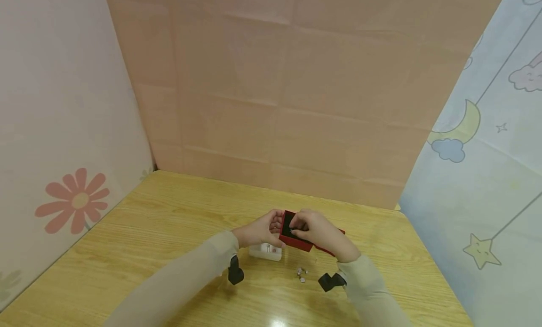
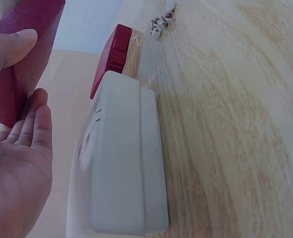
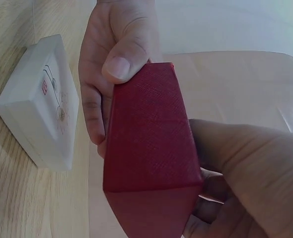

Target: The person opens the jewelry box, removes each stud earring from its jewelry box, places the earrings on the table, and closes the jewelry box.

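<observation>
My left hand (image 1: 264,229) grips a small red box (image 1: 298,243) by its side, thumb on the near wall and fingers at the far side. The box is open at the top, with a black insert (image 1: 287,219) inside, and is held above the table. Over the insert, my right hand (image 1: 314,227) has its thumb and bent fingers brought together at the black surface; I cannot tell whether they pinch something small. In the right wrist view the box's outer wall hides those fingertips.
A white box (image 2: 121,158) with a printed lid stands by my left hand. A red lid (image 2: 111,57) with a bow lies on the table, partly behind my right wrist in the head view. Several small jewellery pieces (image 1: 301,274) lie nearer me on the wooden table (image 1: 195,204).
</observation>
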`<state>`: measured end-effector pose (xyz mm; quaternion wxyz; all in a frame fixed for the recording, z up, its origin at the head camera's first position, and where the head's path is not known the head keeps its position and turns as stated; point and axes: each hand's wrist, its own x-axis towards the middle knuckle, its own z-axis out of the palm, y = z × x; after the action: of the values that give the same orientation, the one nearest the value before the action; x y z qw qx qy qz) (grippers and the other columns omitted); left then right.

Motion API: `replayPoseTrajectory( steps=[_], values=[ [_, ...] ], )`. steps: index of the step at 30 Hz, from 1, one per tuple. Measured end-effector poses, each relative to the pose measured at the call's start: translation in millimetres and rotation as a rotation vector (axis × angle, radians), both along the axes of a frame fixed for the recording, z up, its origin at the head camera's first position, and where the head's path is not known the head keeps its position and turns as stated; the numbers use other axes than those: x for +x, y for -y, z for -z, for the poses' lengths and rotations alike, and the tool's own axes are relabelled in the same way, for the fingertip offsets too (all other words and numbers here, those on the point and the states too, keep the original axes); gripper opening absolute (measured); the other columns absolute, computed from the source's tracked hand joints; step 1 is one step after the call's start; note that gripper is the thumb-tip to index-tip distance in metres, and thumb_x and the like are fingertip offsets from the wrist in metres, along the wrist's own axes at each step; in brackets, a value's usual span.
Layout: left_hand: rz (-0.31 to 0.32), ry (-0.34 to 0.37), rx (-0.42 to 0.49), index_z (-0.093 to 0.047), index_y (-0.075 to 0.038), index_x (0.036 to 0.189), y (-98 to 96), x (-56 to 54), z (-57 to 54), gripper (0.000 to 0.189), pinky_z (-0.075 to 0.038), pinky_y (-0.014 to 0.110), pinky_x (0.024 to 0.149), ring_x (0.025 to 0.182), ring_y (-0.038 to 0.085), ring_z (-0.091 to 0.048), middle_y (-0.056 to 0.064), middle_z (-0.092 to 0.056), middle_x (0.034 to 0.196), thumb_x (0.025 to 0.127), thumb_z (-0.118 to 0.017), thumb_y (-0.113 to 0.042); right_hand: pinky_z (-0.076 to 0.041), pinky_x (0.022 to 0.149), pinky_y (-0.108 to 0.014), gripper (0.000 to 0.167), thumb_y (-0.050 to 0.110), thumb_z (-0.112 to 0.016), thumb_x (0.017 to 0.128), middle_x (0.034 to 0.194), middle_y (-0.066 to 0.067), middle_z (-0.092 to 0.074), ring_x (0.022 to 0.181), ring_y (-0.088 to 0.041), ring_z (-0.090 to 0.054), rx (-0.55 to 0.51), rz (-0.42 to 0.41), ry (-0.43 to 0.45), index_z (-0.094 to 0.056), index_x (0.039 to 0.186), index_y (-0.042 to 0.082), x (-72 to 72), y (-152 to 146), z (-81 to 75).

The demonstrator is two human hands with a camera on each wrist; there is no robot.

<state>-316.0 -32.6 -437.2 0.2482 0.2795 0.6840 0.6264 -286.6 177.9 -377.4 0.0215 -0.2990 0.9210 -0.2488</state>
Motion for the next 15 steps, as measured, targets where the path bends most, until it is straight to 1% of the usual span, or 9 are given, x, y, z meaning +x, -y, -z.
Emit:
replayPoseTrajectory(
  steps=[9,15],
  values=[
    [0.007,-0.021,-0.002,-0.031,-0.006,0.139,0.3,-0.6,2.0,0.072,-0.037,0.04,0.109,0.115,0.018,-0.05,0.012,-0.048,0.128,0.081,-0.072,0.006,-0.051,0.07,-0.021,0.007,0.012,-0.07,0.088,0.089,0.005,-0.061,0.078,-0.006,-0.06,0.012,-0.007,-0.013,-0.068,0.094,0.014,-0.2,2.0,1.1],
    [0.004,-0.019,-0.004,-0.031,-0.006,0.139,0.3,-0.9,2.8,0.072,-0.037,0.039,0.109,0.115,0.018,-0.051,0.012,-0.049,0.128,0.081,-0.071,0.007,-0.05,0.069,-0.02,0.006,0.013,-0.07,0.088,0.087,0.006,-0.06,0.077,-0.005,-0.059,0.016,-0.014,-0.015,-0.067,0.092,0.016,-1.5,2.6,1.9]
  ],
)
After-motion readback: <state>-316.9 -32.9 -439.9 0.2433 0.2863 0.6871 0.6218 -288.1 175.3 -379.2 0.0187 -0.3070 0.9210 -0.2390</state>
